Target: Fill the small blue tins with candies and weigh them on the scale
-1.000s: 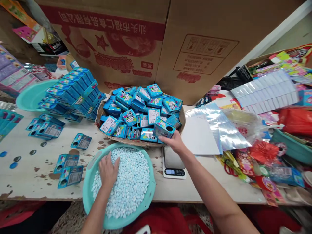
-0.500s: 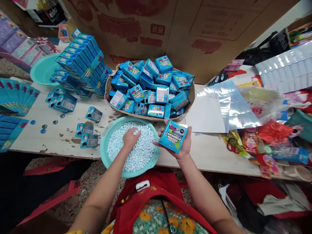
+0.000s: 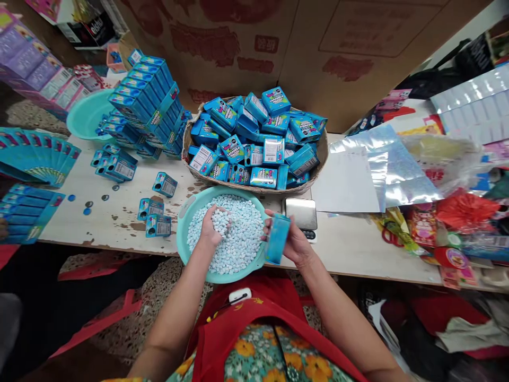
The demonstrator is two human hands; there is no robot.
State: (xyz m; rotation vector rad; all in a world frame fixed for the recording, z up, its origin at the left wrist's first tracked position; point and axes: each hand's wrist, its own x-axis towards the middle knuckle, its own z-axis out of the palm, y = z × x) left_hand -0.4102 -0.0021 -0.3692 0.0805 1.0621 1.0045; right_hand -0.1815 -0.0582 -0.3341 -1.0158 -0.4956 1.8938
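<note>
My left hand [image 3: 209, 227] is cupped palm up over the turquoise basin [image 3: 182, 233], its fingers curled round a heap of small pale-blue candies. More of these candies [image 3: 238, 249] fill the basin. Beside the basin's right rim, my right hand [image 3: 300, 244] grips a blue candy box [image 3: 277, 239], turned so that a narrow side faces me. Whether the box has anything inside cannot be seen. Just behind my right hand lies a small scale [image 3: 301, 212] with a metal plate, partly covered by the hand.
A cardboard tray [image 3: 254, 188] heaped with blue boxes stands behind the basin. To the left are stacked blue boxes [image 3: 147, 101], several loose boxes [image 3: 159, 225] and another turquoise basin [image 3: 85, 114]. White paper [image 3: 350, 180] and wrappers [image 3: 457, 212] lie to the right.
My left hand has turned up and now holds a heap of candies. My right hand has rotated the box from its printed front to a narrow side, uncovering the scale.
</note>
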